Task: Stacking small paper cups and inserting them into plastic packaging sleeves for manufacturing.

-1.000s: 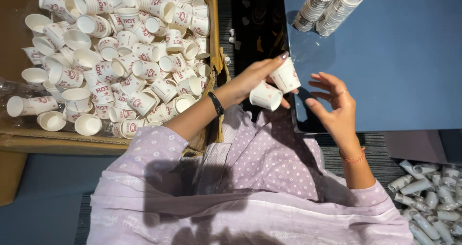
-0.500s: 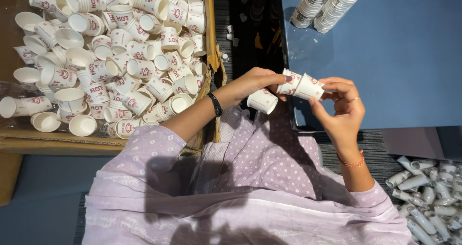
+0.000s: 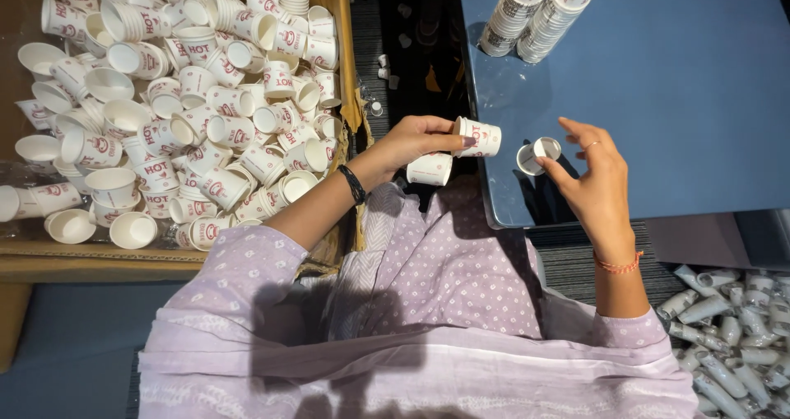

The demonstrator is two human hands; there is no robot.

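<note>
Over the blue table (image 3: 675, 123) edge, your left hand (image 3: 415, 139) grips two white paper cups (image 3: 479, 137), one lying sideways above the other; your right hand (image 3: 594, 176) pinches a single cup (image 3: 536, 151). Loose fingertip holds: the lower cup could probably slip floorward.

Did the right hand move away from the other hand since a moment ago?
Yes. The right hand, holding one small cup, has moved right, out over the blue table, away from the left hand and its cups.
</note>
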